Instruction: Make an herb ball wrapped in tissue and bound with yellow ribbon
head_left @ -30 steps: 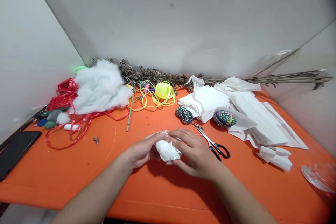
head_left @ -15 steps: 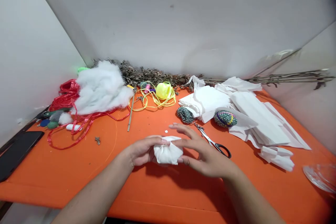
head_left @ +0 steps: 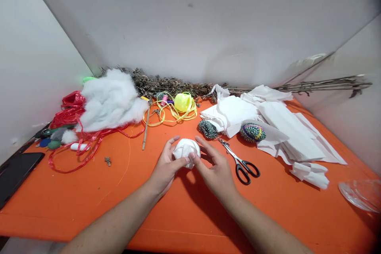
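Observation:
Between my two hands is a rounded bundle of white cloth or tissue (head_left: pixel 185 149), its surface creased into folds. My left hand (head_left: pixel 167 166) curls round its left side, thumb pressed on the near face. On the right side, my right hand (head_left: pixel 214 166) cups it, with that thumb meeting the left one at the front. What lies inside the wrapping is hidden. Black-handled scissors (head_left: pixel 241 162) rest on the orange table to the right of my right hand. A dark green-and-white yarn bundle (head_left: pixel 208 129) and a multicoloured yarn ball (head_left: pixel 253 132) sit behind them.
White sheets (head_left: pixel 293 133) are stacked at the right, near a clear plastic dish (head_left: pixel 360 194). White fibre stuffing (head_left: pixel 111 101), red ribbon (head_left: pixel 70 115) and a black phone (head_left: pixel 19 176) lie left. Yellow ribbon (head_left: pixel 183 103) and dried stems (head_left: pixel 166 85) line the back.
The bundle has been turned and raised slightly away from me. My right hand has closed in from a loose spread to hold its right side, uncovering the scissors' handles.

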Demonstrator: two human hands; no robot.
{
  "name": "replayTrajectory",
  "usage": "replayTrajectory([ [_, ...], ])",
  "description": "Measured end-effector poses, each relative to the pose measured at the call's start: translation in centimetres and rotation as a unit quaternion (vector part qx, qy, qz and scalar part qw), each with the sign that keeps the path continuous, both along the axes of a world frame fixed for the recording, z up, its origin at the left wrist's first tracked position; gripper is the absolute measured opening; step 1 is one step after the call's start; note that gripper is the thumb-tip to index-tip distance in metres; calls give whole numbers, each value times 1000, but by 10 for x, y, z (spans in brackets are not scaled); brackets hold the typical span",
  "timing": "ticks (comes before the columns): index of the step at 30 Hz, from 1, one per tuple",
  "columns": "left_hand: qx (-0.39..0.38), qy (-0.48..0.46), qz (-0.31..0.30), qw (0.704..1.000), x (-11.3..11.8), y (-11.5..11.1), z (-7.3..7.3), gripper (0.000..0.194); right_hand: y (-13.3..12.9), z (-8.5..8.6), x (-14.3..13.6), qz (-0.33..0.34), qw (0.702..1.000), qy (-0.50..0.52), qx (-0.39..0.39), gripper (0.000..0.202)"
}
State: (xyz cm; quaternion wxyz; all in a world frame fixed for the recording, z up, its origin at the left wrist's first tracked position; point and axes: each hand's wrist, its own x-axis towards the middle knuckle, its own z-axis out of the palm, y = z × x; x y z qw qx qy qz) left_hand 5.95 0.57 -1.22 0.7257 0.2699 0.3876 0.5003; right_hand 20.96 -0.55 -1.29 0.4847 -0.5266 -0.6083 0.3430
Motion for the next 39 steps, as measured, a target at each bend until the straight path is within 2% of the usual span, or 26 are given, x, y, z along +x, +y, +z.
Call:
replayTrajectory([
  [2,13,14,-12,1000,1,-2,0,69,1,0,0,-13,1000,4,9,41],
  [7,47,32,-10,998,1,-3,0,45,1,1,0,-26,999,7,31,27],
  [11,27,44,0,999,3,-3,-2,48,0,0,-2,-31,993,-40,109,11],
  [15,-7,35,-12,999,5,-5,0,52,-2,-1,-2,-25,973,-113,199,18],
  [18,-4,27,-28,999,6,-8,3,53,-3,0,-2,-9,957,-150,248,22],
  [22,13,24,-59,998,6,-10,4,35,-3,4,0,-13,953,-161,255,23],
  [25,14,17,-57,998,6,-9,2,29,-3,5,0,-18,952,-170,253,23],
  [30,-9,-11,-42,999,7,-9,0,23,-5,3,1,-8,923,-216,317,32],
  [36,-46,-33,-40,998,4,-8,0,39,-3,0,5,44,900,-224,372,41],
  [39,-51,-31,-49,997,2,-7,1,40,0,3,7,66,894,-228,381,42],
])
